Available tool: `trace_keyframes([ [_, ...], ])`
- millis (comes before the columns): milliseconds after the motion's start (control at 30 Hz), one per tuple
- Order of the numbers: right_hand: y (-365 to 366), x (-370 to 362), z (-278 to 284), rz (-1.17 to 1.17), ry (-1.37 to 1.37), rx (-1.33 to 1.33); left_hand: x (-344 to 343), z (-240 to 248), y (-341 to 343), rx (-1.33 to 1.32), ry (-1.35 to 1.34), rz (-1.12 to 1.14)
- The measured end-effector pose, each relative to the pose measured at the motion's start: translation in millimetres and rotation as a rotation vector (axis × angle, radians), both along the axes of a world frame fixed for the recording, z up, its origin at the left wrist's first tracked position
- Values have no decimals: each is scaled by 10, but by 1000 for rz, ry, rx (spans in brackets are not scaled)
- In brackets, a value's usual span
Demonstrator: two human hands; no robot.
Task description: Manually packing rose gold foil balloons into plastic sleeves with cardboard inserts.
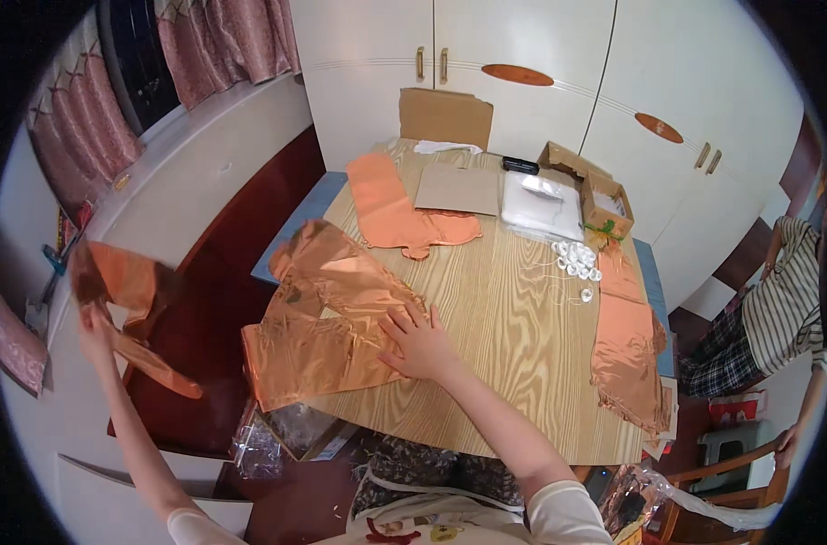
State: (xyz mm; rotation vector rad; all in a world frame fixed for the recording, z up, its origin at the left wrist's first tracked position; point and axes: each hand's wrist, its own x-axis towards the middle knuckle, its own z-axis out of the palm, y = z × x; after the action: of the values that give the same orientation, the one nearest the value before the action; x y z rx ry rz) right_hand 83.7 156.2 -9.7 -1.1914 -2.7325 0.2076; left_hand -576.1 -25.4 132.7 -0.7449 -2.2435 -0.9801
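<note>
The left hand is closed on a floppy, shiny orange foil shape, which hangs off the table's left side. The right hand lies flat with its fingers spread apart, pressing on a big, crinkly orange foil sheet on the light wooden table. Past the right hand, farther back, are another flat orange foil shape and a flat brown cardboard piece. To the right of that hand sit little white ribbon rolls and a long orange foil piece.
</note>
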Motion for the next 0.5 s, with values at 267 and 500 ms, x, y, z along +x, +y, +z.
trace_keyframes([
  [267, -580, 14, 315, -27, 938, -718, 4269, -29, 606, -870, 197, -685],
  [500, -509, 585, -34, -435, 1496, -1022, 5754, -715, 750, -682, 49, -1412],
])
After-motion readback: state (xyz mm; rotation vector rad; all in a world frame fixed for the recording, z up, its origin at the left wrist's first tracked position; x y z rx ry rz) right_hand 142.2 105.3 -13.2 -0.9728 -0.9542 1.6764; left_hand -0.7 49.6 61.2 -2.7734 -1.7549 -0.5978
